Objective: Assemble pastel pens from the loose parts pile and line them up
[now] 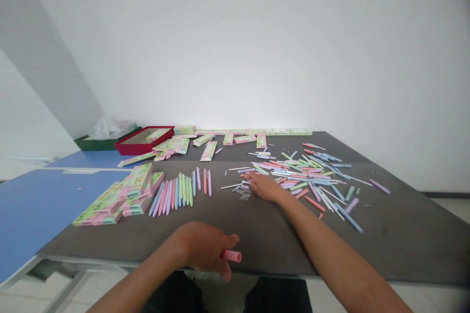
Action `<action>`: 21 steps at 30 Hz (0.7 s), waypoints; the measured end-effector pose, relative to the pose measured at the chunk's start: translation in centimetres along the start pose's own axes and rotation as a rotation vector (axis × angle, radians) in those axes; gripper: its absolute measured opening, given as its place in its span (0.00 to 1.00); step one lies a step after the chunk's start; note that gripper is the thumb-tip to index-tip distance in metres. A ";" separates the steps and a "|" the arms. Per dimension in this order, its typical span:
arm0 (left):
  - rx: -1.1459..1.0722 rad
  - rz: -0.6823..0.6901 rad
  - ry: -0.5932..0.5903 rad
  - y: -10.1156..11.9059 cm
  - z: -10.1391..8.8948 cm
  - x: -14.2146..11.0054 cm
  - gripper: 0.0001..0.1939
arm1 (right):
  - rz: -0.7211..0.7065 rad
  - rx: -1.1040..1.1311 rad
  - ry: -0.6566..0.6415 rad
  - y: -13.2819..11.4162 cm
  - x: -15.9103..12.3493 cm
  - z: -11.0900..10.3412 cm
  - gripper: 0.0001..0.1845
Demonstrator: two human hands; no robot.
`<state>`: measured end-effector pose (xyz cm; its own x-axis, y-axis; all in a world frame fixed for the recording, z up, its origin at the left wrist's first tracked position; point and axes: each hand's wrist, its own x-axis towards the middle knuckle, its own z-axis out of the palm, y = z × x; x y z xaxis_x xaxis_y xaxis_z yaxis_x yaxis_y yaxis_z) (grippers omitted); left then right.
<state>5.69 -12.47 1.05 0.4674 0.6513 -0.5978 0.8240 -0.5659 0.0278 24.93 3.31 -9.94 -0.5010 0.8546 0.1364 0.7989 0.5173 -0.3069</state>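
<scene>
The left hand [203, 249] is closed around a pink pen barrel [232, 256], which sticks out past the fingers just above the near edge of the dark tabletop [367, 239]. The right hand [265, 188] lies open and reaches across the table, its fingers stretched flat at the edge of a loose heap of pastel pen parts [301, 176]. Many dozens of barrels, thin refills and caps lie crossed there, too tangled to count. Just beside the right fingertips sits a small cluster of short pieces [242, 190], perhaps a dozen or more.

The step in hand looks like picking parts from the heap, and the pink barrel seems to call for a place among the finished-looking pens. A row of about fifteen pastel pens [179, 190] lies side by side to the left. Beyond it is a stack of green-and-pink printed cards [117, 198], with more cards strewn along the far edge. One red box [128, 144] and one green box [97, 144] stand farther back, and a blue table [40, 215] adjoins on the left.
</scene>
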 end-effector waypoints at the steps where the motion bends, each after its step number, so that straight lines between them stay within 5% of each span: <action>1: 0.002 0.006 0.001 -0.1 0.0 0.2 0.33 | 0.014 -0.010 0.002 0.0 -0.2 0.2 0.12; 7: 0.016 0.025 -0.027 -1.0 -0.1 1.4 0.35 | 0.098 -0.065 0.025 -0.2 0.4 1.2 0.12; 21: -0.017 0.053 -0.036 -2.3 0.5 1.8 0.32 | 0.041 -0.067 -0.033 -0.1 1.8 2.2 0.10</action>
<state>4.48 -10.26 -0.44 0.4993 0.6016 -0.6235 0.8038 -0.5903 0.0741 23.23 4.66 -11.74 -0.4773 0.8738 0.0931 0.8388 0.4847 -0.2479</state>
